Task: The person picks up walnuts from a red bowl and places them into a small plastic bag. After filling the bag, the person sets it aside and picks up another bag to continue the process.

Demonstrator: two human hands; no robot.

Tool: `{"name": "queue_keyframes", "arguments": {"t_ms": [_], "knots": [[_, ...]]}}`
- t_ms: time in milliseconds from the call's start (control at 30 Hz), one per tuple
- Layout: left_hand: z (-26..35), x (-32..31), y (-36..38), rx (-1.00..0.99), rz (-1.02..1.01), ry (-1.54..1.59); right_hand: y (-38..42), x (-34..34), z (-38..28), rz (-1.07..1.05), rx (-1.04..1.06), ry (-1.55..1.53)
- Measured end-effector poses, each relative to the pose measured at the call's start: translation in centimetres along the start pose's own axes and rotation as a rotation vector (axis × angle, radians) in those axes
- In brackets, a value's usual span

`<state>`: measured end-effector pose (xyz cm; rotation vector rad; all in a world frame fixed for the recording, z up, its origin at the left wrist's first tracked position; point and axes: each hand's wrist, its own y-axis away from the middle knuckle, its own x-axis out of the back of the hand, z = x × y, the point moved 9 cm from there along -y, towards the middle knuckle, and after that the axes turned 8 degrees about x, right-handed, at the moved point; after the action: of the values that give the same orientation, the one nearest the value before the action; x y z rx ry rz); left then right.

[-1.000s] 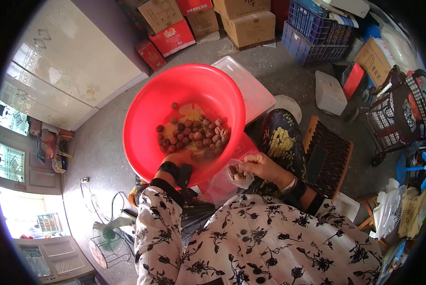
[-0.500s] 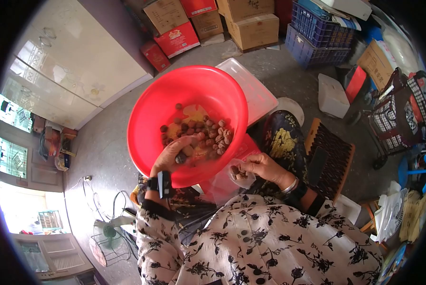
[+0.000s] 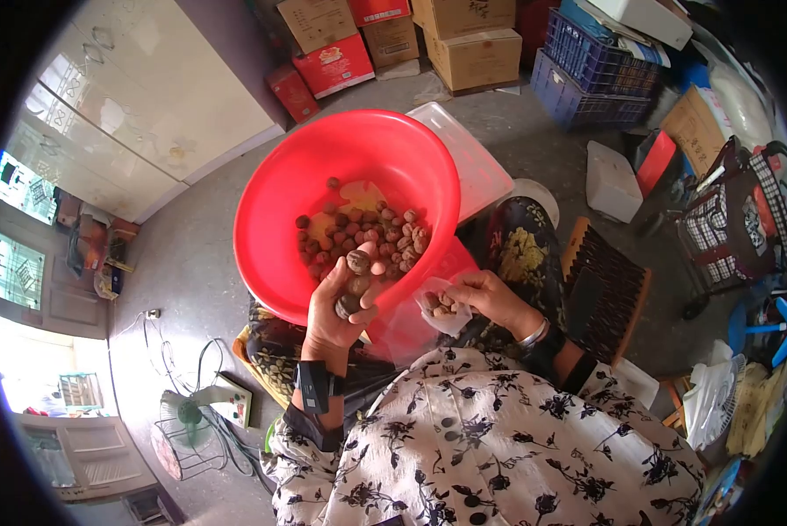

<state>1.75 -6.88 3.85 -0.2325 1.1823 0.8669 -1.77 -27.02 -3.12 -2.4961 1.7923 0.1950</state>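
My left hand (image 3: 327, 317) is palm up over the near rim of the red plastic basin (image 3: 266, 206), its fingers curled around a few brown walnuts (image 3: 357, 261). Inside the basin lie many more walnuts (image 3: 410, 244), dark ones in the middle and paler ones toward the right. To the right of the basin, my right hand (image 3: 498, 304) pinches the edge of a clear plastic bag (image 3: 451, 323). Several walnuts (image 3: 441, 304) show inside that bag, which hangs above my lap.
A white plastic lid or tray (image 3: 468, 162) is under the basin's right side. A wooden beaded mat (image 3: 605, 289) lies right of my knee. Cardboard boxes (image 3: 477, 60) and blue crates (image 3: 595, 83) stand at the back. A green fan (image 3: 189, 412) and cables occupy the floor at left.
My left hand has come up from the walnuts in the basin toward the near rim and turned palm up, with walnuts in it. My right hand stays on the bag.
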Motion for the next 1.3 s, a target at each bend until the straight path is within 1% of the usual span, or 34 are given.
{"name": "queue_keyframes", "arguments": {"t_ms": [33, 100, 133, 200, 333, 433, 533, 600, 633, 700, 733, 800, 833, 867, 933, 1067, 1133, 1167, 1233, 1267, 1300], "knots": [[-0.3, 0.2, 0.2, 0.001, -0.001, 0.001, 0.0, 0.0, 0.3, 0.0, -0.015, -0.024], [-0.2, 1.2, 0.7, -0.087, 0.101, -0.088, 0.0, -0.1, 0.3, -0.002, -0.03, -0.047], [-0.3, 1.2, 0.7, -0.089, 0.101, -0.087, 0.0, -0.3, 0.0, 0.005, -0.034, -0.07], [-0.2, 0.4, 0.9, -0.141, 0.072, -0.238, 0.1, -0.3, -0.1, 0.012, -0.04, -0.095], [-0.4, -0.1, 1.2, -0.149, 0.081, -0.304, 0.0, 0.0, 0.2, 0.01, -0.044, -0.068], [-0.5, -0.5, 1.4, -0.159, 0.133, -0.351, -0.1, 0.0, 0.4, 0.011, -0.041, -0.068], [-0.7, -0.1, 1.5, -0.123, 0.175, -0.408, -0.1, -0.1, 0.3, 0.014, -0.038, -0.085], [-1.4, -0.1, 1.4, -0.032, 0.207, -0.538, 0.0, 0.0, 0.3, 0.027, -0.047, -0.094], [-1.7, -0.5, 1.3, -0.022, 0.204, -0.534, 0.0, 0.0, 0.2, 0.018, -0.051, -0.077], [-2.0, -0.7, 1.1, 0.034, 0.359, -0.818, -0.1, -0.1, 0.2, 0.014, -0.06, -0.06], [-2.1, -1.4, 0.8, 0.04, 0.356, -0.816, -0.1, -0.1, 0.4, 0.02, -0.085, -0.059], [-2.7, -2.5, 0.2, 0.118, 0.372, -1.153, 0.0, 0.1, 0.8, 0.028, -0.113, -0.058], [-2.9, -2.8, -0.2, 0.079, 0.353, -1.177, -0.1, 0.2, 0.8, 0.019, -0.086, -0.043], [-3.0, -3.2, -0.4, 0.081, 0.352, -1.176, -0.2, 0.2, 0.8, 0.009, -0.059, -0.028], [-3.6, -3.7, -0.6, 0.204, 0.371, -1.293, -0.2, 0.2, 1.0, 0.007, -0.061, -0.032], [-4.2, -3.1, -1.1, 0.211, 0.345, -1.297, -0.1, 0.0, 1.0, 0.007, -0.053, -0.08], [-4.2, -2.9, -1.2, 0.123, 0.301, -1.179, -0.1, -0.1, 0.5, 0.011, -0.047, -0.09], [-4.1, -2.8, -1.1, 0.124, 0.301, -1.179, -0.1, -0.2, 0.3, 0.013, -0.041, -0.1], [-4.4, -3.1, -0.9, 0.131, 0.214, -0.95, -0.1, -0.1, 0.1, 0.02, -0.046, -0.099], [-4.4, -2.7, -0.8, 0.131, 0.215, -0.95, -0.1, -0.1, 0.1, 0.026, -0.05, -0.096], [-4.4, -2.5, -0.5, 0.112, 0.188, -0.769, -0.1, -0.1, 0.1, 0.025, -0.05, -0.098]]}}
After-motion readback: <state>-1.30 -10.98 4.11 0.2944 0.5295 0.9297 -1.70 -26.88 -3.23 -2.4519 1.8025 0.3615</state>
